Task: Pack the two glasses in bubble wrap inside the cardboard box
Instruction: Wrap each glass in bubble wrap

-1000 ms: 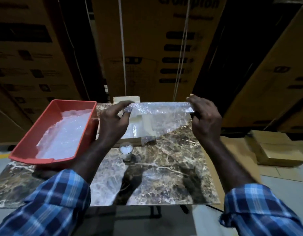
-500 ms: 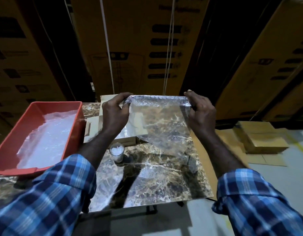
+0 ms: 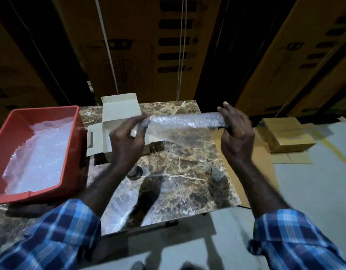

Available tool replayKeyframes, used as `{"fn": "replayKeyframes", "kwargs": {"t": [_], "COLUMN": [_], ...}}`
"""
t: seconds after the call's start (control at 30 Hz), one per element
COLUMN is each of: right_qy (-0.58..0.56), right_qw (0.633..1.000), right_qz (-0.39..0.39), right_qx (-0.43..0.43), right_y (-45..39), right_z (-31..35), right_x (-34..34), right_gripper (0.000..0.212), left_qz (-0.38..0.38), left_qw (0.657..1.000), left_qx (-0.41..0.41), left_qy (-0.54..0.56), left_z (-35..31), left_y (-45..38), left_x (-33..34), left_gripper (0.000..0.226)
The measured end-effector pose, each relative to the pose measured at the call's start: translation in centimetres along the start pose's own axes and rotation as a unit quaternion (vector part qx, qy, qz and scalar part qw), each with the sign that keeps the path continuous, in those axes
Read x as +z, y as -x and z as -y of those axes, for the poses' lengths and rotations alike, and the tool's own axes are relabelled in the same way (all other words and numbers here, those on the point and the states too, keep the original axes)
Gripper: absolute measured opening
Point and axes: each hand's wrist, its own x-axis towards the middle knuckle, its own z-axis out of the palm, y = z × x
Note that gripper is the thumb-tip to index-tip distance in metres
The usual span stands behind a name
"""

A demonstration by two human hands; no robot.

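At the far left one red plastic tray (image 3: 4,145) sits on the marble tabletop (image 3: 187,172), its near end overhanging the edge. It holds a loose pile of bubble wrap sheets (image 3: 41,152), presumably a supply kept within reach; how many sheets cannot be counted.

Next comes one small white cardboard box (image 3: 117,112), lying open with its flaps spread, so the mouth is ready to take a wrapped item. It appears empty, though the left hand hides part of it.

The left hand (image 3: 127,141) is closed around one end of a rolled bubble wrap bundle (image 3: 184,121), fingers curled over and thumb beneath. Just below this wrist a dark round shape (image 3: 136,172) stands on the tabletop; it may be a glass, but it is too hidden to say. No second glass can be made out; one could be inside the roll, which the wrap obscures.

The bundle is held level in the air above the tabletop, just right of the box, with a loose tail of wrap hanging beneath. Gripping both ends likely keeps the roll tight.

The right hand (image 3: 236,131) pinches the other end, fingers raised over it.

On the floor to the right lies one stack of brown flat cartons (image 3: 285,137).
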Motion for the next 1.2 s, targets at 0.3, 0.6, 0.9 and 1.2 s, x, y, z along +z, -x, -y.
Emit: {"fn": "replayKeyframes", "kwargs": {"t": [0.3,0.6,0.9,1.2], "right_qy": [0.024,0.035,-0.001,-0.033], "right_qw": [0.979,0.933,0.895,0.869], "right_qz": [0.204,0.359,0.443,0.493], "right_qx": [-0.009,-0.011,-0.050,-0.031], "right_y": [13.5,19.8,20.5,19.5], "right_z": [-6.7,-11.3,-13.2,-12.2], "right_x": [-0.7,-0.2,0.0,1.7], "right_gripper": [0.052,0.036,0.029,0.038], "left_qz": [0.208,0.338,0.397,0.403], "left_qw": [0.976,0.920,0.908,0.908], "left_qx": [-0.034,-0.143,-0.048,-0.022], "left_qy": [-0.060,-0.140,-0.128,-0.110], "left_z": [4.3,6.3,6.1,6.1], "left_y": [14.9,21.5,22.7,21.4], "left_x": [0.6,1.5,1.2,1.9], "left_gripper": [0.035,0.040,0.046,0.037]}}
